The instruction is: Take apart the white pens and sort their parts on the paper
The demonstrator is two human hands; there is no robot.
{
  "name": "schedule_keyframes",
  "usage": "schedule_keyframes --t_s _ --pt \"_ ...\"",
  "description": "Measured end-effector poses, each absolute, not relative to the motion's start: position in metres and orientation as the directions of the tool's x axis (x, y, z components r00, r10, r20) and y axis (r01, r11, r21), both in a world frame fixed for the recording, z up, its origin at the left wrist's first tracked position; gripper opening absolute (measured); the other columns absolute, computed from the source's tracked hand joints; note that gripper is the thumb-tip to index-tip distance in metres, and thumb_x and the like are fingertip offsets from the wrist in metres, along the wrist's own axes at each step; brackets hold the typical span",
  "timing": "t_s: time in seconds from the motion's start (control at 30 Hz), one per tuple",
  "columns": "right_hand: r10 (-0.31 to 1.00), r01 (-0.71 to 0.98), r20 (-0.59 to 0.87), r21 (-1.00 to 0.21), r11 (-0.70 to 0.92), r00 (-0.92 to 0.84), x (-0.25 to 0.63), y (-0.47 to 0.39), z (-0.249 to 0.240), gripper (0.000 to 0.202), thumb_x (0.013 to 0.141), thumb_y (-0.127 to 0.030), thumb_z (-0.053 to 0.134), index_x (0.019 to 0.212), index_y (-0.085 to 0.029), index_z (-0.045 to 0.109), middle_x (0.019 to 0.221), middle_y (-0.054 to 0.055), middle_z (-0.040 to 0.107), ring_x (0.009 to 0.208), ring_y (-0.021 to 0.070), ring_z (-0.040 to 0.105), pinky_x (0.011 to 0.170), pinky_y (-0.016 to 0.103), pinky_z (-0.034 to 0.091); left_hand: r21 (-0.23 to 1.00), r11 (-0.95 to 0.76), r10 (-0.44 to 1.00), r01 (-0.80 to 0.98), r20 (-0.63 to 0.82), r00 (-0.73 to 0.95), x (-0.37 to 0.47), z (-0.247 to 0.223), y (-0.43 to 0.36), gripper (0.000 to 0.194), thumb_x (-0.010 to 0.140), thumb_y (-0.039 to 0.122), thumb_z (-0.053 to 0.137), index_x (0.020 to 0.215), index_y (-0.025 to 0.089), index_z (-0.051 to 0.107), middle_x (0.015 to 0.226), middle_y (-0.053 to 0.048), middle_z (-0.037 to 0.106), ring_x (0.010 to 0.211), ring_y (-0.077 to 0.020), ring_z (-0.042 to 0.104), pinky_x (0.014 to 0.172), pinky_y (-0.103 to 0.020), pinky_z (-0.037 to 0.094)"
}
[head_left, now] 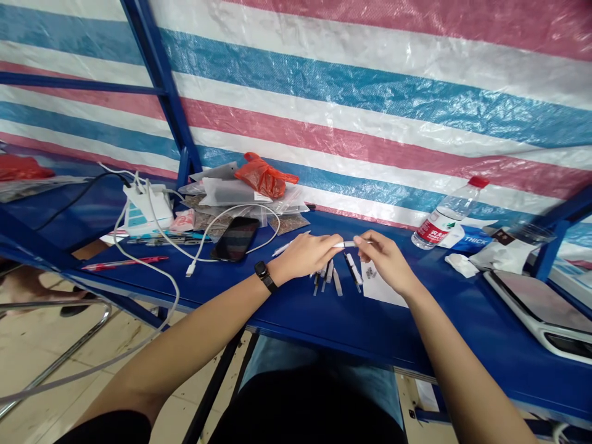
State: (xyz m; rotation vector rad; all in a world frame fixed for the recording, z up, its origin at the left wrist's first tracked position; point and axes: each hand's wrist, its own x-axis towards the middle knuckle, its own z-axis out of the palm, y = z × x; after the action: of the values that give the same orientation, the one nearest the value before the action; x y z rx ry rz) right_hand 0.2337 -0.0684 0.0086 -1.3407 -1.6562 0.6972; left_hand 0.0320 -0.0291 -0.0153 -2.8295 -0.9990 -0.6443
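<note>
A slim white pen-like stick point(349, 244) spans the gap between my two hands above the blue table. My left hand point(309, 254), with a black watch on the wrist, is closed around its left end. The fingers of my right hand point(383, 258) pinch the right end, which they partly hide. Below my left hand lie several slim sticks point(337, 281) in white, grey and black. Closer to my right hand rests a white and black pen-like stick point(353, 270). Partly under that hand, a white paper sheet point(382, 292) carries a few small grey pieces point(370, 272).
Left of my hands are a black phone point(236, 238), white cables point(190, 269), plastic bags and a red pen point(124, 264). On the right stand a water bottle point(446, 216), crumpled tissue point(461, 266) and a scale point(541, 308). Blue frame posts point(160, 74) rise behind.
</note>
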Motion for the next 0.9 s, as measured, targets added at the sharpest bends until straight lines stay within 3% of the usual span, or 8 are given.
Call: schedule_keyframes --t_s 0.17,0.33,0.4,0.5,0.57,0.67,0.77,0.9 --pt "0.941 0.492 0.332 -0.811 0.317 -0.059 0.228 -0.068 0.008 0.066 0.08 -0.084 0.059 0.057 -0.023 0.047 0.053 -0.003 0.041 0.052 0.0131 0.036 0.05 0.029 0.029 0.011 -0.793 0.551 0.609 0.436 0.711 0.03 -0.016 -0.028 0.032 0.111 0.031 0.034 0.119 0.017 0.062 0.103 -0.006 0.075 0.089 -0.023 0.073 0.07 -0.031 0.048" --pt "0.983 0.282 0.181 -0.942 0.184 -0.035 0.223 -0.065 0.0 0.072 0.074 -0.083 0.067 0.047 -0.025 0.033 0.048 -0.006 0.027 0.045 0.0094 0.021 0.046 0.03 0.025 -0.157 -0.788 0.476 0.595 0.458 0.751 0.027 -0.017 -0.029 0.031 0.104 0.014 0.041 0.129 0.018 0.059 0.093 -0.005 0.071 0.084 -0.0205 0.07 0.063 -0.029 0.045" --pt "0.993 0.217 0.105 -0.969 0.114 -0.053 0.222 -0.063 -0.001 0.073 0.072 -0.081 0.07 0.047 -0.026 0.03 0.047 -0.007 0.025 0.043 0.0089 0.021 0.046 0.03 0.029 -0.182 -0.783 0.467 0.595 0.462 0.755 0.027 -0.015 -0.03 0.036 0.101 0.009 0.041 0.131 0.018 0.058 0.09 -0.005 0.07 0.082 -0.0199 0.069 0.061 -0.028 0.044" --pt "0.996 0.262 0.091 -0.961 0.091 -0.015 0.224 -0.063 0.002 0.066 0.074 -0.085 0.063 0.054 -0.025 0.044 0.046 -0.004 0.037 0.043 0.0118 0.033 0.049 0.03 0.034 -0.144 -0.74 0.545 0.657 0.445 0.711 0.024 -0.008 -0.028 0.033 0.103 0.012 0.04 0.127 0.018 0.062 0.091 -0.006 0.071 0.08 -0.0213 0.07 0.061 -0.029 0.045" --pt "0.975 0.402 0.211 -0.9 0.167 0.069 0.227 -0.064 0.006 0.062 0.079 -0.085 0.057 0.065 -0.024 0.054 0.05 -0.001 0.049 0.048 0.0149 0.043 0.052 0.029 0.036 -0.084 -0.639 0.671 0.765 0.425 0.607 0.018 -0.003 -0.023 0.03 0.105 0.021 0.039 0.118 0.017 0.066 0.09 -0.008 0.074 0.078 -0.0233 0.071 0.061 -0.03 0.046" --pt "0.922 0.658 0.377 -0.716 0.232 0.086 0.23 -0.067 0.01 0.046 0.087 -0.068 0.059 0.073 -0.024 0.057 0.054 -0.002 0.055 0.052 0.0168 0.05 0.056 0.029 0.036 -0.027 -0.481 0.797 0.876 0.403 0.45 0.002 0.001 -0.014 0.027 0.103 0.024 0.044 0.106 0.016 0.07 0.096 -0.011 0.077 0.087 -0.0264 0.073 0.066 -0.031 0.048" --pt "0.955 0.805 0.29 -0.553 0.217 -0.059 0.227 -0.07 0.007 0.033 0.089 -0.049 0.063 0.069 -0.024 0.056 0.055 -0.001 0.059 0.053 0.0181 0.054 0.057 0.03 0.034 -0.026 -0.43 0.847 0.902 0.335 0.413 -0.01 -0.001 -0.007 0.026 0.1 0.025 0.049 0.101 0.016 0.073 0.104 -0.013 0.077 0.096 -0.029 0.073 0.071 -0.032 0.051" --pt "0.974 0.898 0.131 -0.38 0.219 -0.182 0.213 -0.074 -0.002 0.026 0.084 -0.037 0.072 0.067 -0.024 0.057 0.064 0.002 0.067 0.062 0.0205 0.061 0.057 0.029 0.033 -0.003 -0.427 0.856 0.904 0.319 0.406 -0.013 -0.006 -0.005 0.023 0.098 0.025 0.052 0.104 0.019 0.074 0.107 -0.011 0.077 0.098 -0.0284 0.072 0.071 -0.032 0.05"
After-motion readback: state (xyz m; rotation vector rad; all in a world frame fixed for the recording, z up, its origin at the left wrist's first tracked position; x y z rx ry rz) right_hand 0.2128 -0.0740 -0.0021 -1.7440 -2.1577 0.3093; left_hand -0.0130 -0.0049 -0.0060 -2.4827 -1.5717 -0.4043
